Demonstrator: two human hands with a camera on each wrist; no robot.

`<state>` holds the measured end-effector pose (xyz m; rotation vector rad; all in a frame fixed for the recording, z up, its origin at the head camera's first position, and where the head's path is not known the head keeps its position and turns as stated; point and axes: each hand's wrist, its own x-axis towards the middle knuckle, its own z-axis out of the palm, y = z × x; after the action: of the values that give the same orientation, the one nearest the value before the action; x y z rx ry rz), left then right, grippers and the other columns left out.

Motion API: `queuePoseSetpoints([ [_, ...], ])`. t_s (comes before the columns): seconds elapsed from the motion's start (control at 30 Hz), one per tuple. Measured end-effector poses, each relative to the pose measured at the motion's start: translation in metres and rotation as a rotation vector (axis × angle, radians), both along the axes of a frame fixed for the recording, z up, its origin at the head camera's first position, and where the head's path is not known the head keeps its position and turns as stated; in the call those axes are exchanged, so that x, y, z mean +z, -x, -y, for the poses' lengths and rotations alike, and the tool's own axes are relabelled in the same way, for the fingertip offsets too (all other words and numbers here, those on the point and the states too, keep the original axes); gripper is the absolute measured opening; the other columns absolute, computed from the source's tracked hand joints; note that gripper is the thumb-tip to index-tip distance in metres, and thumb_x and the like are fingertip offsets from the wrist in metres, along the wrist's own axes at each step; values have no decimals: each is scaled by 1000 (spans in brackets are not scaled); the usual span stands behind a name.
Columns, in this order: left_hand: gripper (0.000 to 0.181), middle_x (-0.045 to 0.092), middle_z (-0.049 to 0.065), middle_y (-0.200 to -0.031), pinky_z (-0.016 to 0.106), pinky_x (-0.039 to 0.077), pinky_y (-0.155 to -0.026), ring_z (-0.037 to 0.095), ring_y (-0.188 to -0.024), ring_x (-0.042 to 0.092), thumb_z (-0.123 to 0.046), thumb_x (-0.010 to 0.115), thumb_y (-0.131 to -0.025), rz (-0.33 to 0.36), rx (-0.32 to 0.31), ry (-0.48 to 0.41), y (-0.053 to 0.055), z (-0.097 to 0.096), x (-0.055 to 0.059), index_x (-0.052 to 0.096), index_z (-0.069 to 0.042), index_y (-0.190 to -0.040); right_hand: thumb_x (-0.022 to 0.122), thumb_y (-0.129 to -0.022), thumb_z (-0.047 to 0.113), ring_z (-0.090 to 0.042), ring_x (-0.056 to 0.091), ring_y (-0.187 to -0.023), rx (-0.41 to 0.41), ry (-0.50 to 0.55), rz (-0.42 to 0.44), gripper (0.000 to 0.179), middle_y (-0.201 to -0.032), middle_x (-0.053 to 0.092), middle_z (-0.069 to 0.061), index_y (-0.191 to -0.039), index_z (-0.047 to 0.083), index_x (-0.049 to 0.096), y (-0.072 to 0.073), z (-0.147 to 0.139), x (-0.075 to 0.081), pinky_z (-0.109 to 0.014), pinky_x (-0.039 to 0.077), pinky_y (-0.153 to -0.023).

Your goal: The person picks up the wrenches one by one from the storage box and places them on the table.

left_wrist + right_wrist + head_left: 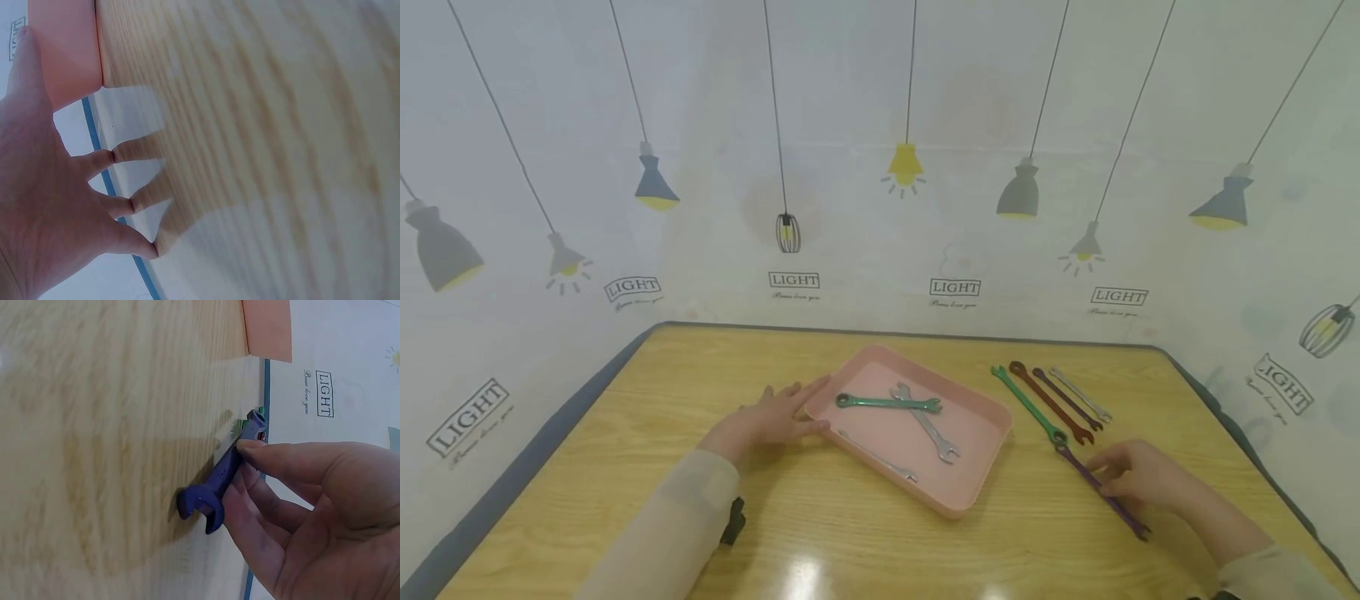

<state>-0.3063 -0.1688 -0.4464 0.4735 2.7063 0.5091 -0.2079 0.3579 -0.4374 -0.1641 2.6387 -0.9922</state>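
The right hand [1142,479], at the lower right of the head view, pinches the purple wrench [1108,492] by its shaft between thumb and fingers; its forked end points to the lower right corner, and in the right wrist view that end seems lifted, with a shadow beneath. The left hand [778,414], left of centre, has its fingers spread and grips nothing; it lies at the left corner of the pink tray [973,433], one digit along the tray's side. I judge the step in hand to be picking up the purple wrench, while the other hand steadies the tray. The wrench's far end meets the ring of the green wrench [1028,404] in the head view; whether they touch, I cannot tell, so the next move calls for a firm pinch and a lift clear of that ring. Right of the tray, beyond the green wrench, lie a brown wrench [1051,402], a thin dark wrench [1067,399] and a small silver wrench [1081,394]. In the tray, mid-frame, a teal wrench [887,403] crosses a larger silver wrench [934,432], and a slim silver wrench [883,462] lies along the near wall.
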Motion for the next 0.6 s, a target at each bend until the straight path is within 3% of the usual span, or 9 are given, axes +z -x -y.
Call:
queuePoseSetpoints([
  [0.17,80,14,22,-159,86,5,-93,62,-136,3,-67,46,-92,-2,0,5,1,1,-1,8,-39,-157,70,-84,0,-23,63,-81,-37,35,45,32,-91,66,-7,-115,-9,64,-4,-4,-2,-39,58,-65],
  [0.33,80,14,22,-159,85,4,-93,60,-137,2,-69,45,-91,1,0,5,2,2,-4,7,-41,-156,69,-85,-1,-27,65,-85,-71,63,75,31,-93,66,-9,-115,-9,64,-5,-5,-3,-42,59,-65],
  [0.6,80,14,21,-160,85,3,-95,59,-138,1,-69,46,-91,1,12,2,3,1,-6,7,-42,-156,73,-81,0,-27,66,-80,-96,40,85,31,-93,65,-13,-110,-10,65,-6,-2,0,-43,59,-61],
])
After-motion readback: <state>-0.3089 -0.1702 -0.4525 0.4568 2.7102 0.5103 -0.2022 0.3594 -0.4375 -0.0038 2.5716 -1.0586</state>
